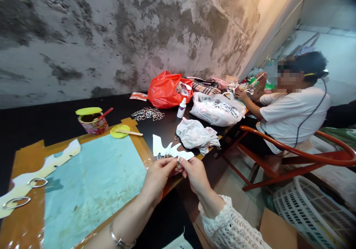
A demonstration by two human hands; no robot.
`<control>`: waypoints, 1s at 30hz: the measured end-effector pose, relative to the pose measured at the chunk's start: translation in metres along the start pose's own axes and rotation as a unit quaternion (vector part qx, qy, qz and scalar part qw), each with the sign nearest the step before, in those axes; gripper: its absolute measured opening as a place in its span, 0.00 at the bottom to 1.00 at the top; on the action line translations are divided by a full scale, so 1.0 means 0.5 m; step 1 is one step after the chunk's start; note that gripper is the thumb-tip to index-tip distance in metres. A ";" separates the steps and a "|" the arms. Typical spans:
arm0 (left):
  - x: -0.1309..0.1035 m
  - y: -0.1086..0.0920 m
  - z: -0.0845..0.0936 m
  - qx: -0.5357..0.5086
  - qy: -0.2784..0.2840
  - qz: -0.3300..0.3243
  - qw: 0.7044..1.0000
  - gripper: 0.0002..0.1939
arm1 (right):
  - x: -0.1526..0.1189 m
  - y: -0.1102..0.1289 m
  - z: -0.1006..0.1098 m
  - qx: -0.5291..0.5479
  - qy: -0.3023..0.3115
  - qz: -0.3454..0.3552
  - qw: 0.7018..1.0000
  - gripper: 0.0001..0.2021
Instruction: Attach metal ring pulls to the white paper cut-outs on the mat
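Observation:
My left hand point(159, 175) and my right hand point(197, 174) meet over the table's near edge, thumbs and fingertips pinched together. Between them is a tiny piece, partly shiny, too covered to name. Just beyond the fingertips lies a white cut-out strip point(160, 146) with curved notches; whether the fingers touch it I cannot tell. A bangle point(120, 241) circles my left wrist. To the left, another pale wavy strip point(52, 164) lies across the blue sheet's edge, with pointed-oval metal rings point(37, 182) on it. A heap of similar metal rings point(148, 113) lies farther back.
A blue sheet point(91, 182) bordered with brown tape covers the table's left. Behind it stand an open tub point(93, 123) and a yellow lid point(119, 131) with a wooden stick. A cloth point(194, 134), small bottle point(181, 109) and bags sit ahead. A person point(294, 112) sits right.

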State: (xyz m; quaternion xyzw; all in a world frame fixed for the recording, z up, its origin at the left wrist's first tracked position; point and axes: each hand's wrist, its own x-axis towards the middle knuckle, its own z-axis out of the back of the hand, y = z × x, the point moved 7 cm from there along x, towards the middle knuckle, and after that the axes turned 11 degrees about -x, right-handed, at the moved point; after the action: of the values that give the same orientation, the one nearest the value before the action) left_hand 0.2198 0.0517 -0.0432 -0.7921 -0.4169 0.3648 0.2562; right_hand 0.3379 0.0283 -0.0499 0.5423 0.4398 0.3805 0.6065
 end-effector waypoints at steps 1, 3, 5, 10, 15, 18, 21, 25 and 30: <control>-0.002 -0.002 -0.002 0.003 0.002 0.000 1.000 0.12 | 0.000 -0.003 0.000 0.000 -0.003 0.001 1.000 0.16; -0.006 -0.005 -0.004 0.008 0.007 0.001 1.000 0.11 | 0.001 -0.009 -0.001 -0.001 -0.002 0.002 1.000 0.16; -0.007 -0.006 -0.005 0.010 0.011 0.003 1.000 0.11 | 0.001 -0.012 -0.001 -0.003 0.003 0.004 1.000 0.16; -0.006 -0.005 -0.008 0.000 0.024 0.008 1.000 0.11 | 0.002 -0.013 -0.001 -0.009 0.022 0.001 1.000 0.17; -0.008 -0.001 -0.009 -0.019 0.025 0.022 0.999 0.11 | -0.001 -0.011 -0.009 0.020 0.035 -0.011 0.999 0.20; -0.006 -0.002 0.000 -0.035 0.000 0.023 0.999 0.10 | -0.006 -0.010 -0.006 0.048 0.045 -0.034 0.997 0.25; 0.001 -0.005 0.016 -0.052 -0.038 0.021 0.998 0.08 | -0.015 0.001 0.018 -0.043 0.055 -0.041 0.997 0.28; 0.007 -0.009 0.026 -0.066 -0.059 0.028 0.996 0.07 | -0.028 0.096 0.072 -0.291 -0.047 0.156 0.943 0.17; 0.005 -0.009 0.018 -0.058 -0.044 0.033 0.997 0.06 | -0.058 0.192 0.018 -0.492 0.017 0.447 0.747 0.07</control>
State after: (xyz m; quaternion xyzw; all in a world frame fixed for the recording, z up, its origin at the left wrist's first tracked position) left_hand 0.2116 0.0571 -0.0466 -0.8021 -0.4219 0.3830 0.1790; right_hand 0.3387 0.0097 0.0492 0.2963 -0.0910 0.7809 0.5423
